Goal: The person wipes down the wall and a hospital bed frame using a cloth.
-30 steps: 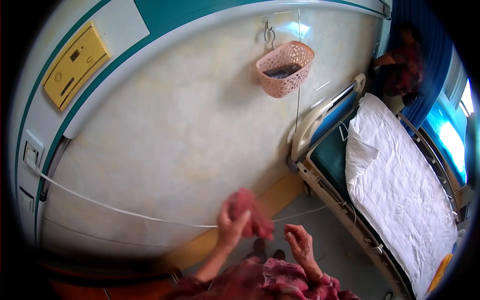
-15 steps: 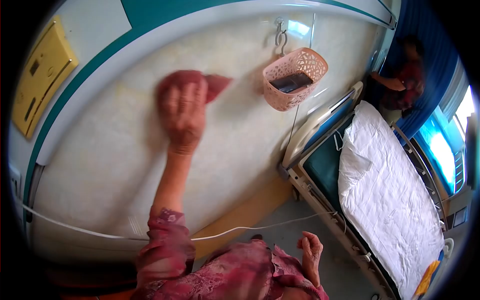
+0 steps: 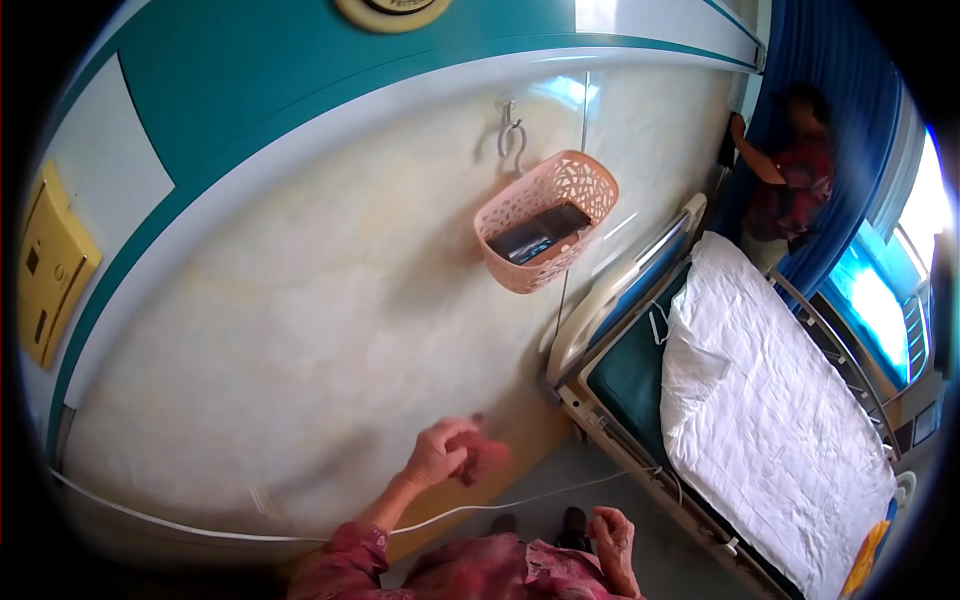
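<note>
My left hand (image 3: pixel 437 452) is closed around a dark red cloth (image 3: pixel 480 457), bunched up and a little blurred. It is low in front of the pale wall (image 3: pixel 260 330), and whether the cloth touches the wall I cannot tell. Near my body on the right, my right hand (image 3: pixel 612 540) has its fingers curled in, with nothing visible in them. A pink openwork basket (image 3: pixel 515 275) hangs on the wall from a grey hook (image 3: pixel 518 145), above and right of my left hand. Inside it lies a dark flat object (image 3: pixel 538 232).
A bed (image 3: pixel 640 375) with a white quilt (image 3: pixel 770 400) stands on the right. A white cord (image 3: pixel 200 530) runs across low in front of me to the bed. Another person (image 3: pixel 795 185) stands by the blue curtain (image 3: pixel 850 90). A yellow panel (image 3: pixel 55 270) is on the left.
My left hand has come down and to the right with the cloth, from flat against the wall to a bunched grip. The view has shifted upward, showing more teal panel.
</note>
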### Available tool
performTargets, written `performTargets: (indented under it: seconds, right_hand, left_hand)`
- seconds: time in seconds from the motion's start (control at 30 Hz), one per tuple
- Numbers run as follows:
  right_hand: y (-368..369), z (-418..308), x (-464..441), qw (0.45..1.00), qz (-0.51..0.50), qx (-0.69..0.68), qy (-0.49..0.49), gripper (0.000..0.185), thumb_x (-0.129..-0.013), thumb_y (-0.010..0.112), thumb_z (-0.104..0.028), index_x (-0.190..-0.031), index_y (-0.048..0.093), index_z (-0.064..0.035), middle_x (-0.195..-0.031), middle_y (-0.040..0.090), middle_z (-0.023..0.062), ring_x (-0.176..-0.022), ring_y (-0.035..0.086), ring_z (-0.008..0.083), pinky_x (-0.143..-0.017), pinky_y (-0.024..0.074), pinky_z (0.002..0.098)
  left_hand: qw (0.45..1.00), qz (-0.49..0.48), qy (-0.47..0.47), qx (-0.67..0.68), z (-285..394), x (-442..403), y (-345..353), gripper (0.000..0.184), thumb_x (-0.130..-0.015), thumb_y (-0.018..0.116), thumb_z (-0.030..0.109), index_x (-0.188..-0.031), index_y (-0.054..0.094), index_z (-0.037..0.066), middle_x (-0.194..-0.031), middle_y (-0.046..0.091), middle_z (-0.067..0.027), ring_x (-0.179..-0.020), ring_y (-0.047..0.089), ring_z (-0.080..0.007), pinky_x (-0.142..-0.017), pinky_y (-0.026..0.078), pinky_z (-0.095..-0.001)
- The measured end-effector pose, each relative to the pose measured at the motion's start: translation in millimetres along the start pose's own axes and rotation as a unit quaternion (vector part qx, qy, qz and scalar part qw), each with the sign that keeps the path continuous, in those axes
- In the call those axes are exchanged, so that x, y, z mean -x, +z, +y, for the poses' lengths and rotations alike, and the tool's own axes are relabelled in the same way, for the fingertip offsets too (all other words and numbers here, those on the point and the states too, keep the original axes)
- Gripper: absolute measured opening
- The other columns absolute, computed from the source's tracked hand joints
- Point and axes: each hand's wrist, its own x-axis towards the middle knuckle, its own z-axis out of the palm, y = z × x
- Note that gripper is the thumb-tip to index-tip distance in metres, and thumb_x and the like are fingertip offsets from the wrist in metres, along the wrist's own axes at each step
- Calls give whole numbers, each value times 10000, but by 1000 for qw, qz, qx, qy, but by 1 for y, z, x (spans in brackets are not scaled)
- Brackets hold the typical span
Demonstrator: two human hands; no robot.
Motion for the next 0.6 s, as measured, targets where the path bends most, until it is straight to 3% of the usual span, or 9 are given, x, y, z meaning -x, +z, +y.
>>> performTargets:
  seconds: [0.03,0.07,0.1,0.17,0.23,0.27,0.33,0.53,0.6]
  right_hand:
    - [-4,-3,-8,999,-25,32,-21,144,-909,562,-76,-991,615,30,-707,619,51,-630,565,100,-612,470,238]
    - [-8,-7,-15,996,-53,65,-40,139,-907,557,-69,-987,614,29,-701,610,47,-628,555,95,-611,461,234]
    - [-14,-11,-23,995,-63,67,-38,139,-907,557,-69,-987,614,29,-701,610,47,-628,555,95,-611,461,234]
    - [-27,-18,-38,993,-70,77,-63,141,-896,549,-62,-985,613,27,-689,591,38,-621,535,89,-590,435,227]
    - [-46,-26,-53,988,-78,112,-76,145,-891,545,-61,-985,615,24,-685,585,33,-614,528,87,-577,425,226]
    - [-57,-28,-59,983,-79,138,-96,149,-886,540,-60,-985,616,22,-680,580,28,-607,520,86,-563,415,225]
    - [-73,-33,-68,982,-83,147,-82,156,-885,542,-72,-987,619,17,-674,573,21,-605,519,85,-549,411,229]
    - [-105,-33,-82,978,-113,168,-41,183,-875,544,-87,-998,625,22,-681,579,45,-634,530,108,-595,434,256]
    - [-112,-22,-90,974,-134,176,-51,189,-891,554,-99,-1024,622,17,-712,615,44,-629,563,97,-591,452,229]
  left_hand:
    - [999,22,1,26,41,-18,-12,398,-685,571,-33,-1065,644,58,-1133,624,-116,-1000,633,-228,-857,513,-328]
    - [978,68,158,-117,70,-36,-25,456,-674,590,-44,-1117,614,63,-1186,598,-132,-1054,612,-274,-892,504,-357]
    - [939,107,252,-211,101,-51,-39,489,-684,644,-23,-1162,605,75,-1224,565,-172,-1077,589,-358,-875,524,-405]
    - [798,250,408,-367,148,-84,-65,452,-713,701,35,-1155,620,85,-1203,570,-175,-1042,603,-352,-845,535,-399]
    - [661,312,495,-471,193,-123,-95,403,-747,702,34,-1139,635,101,-1179,569,-144,-997,600,-320,-812,529,-393]
    - [559,378,530,-514,205,-144,-107,395,-728,719,31,-1110,655,110,-1166,573,-104,-1025,583,-285,-844,505,-388]
    - [544,391,439,-599,225,-169,-121,380,-698,736,49,-1066,674,120,-1161,578,-51,-1063,567,-256,-874,477,-386]
    - [506,391,421,-644,180,-185,-109,299,-761,655,105,-1058,670,135,-1116,601,3,-1107,546,-216,-893,450,-373]
    - [522,376,409,-647,163,-181,-104,266,-767,637,117,-1028,684,143,-1100,608,20,-1113,541,-196,-890,445,-367]
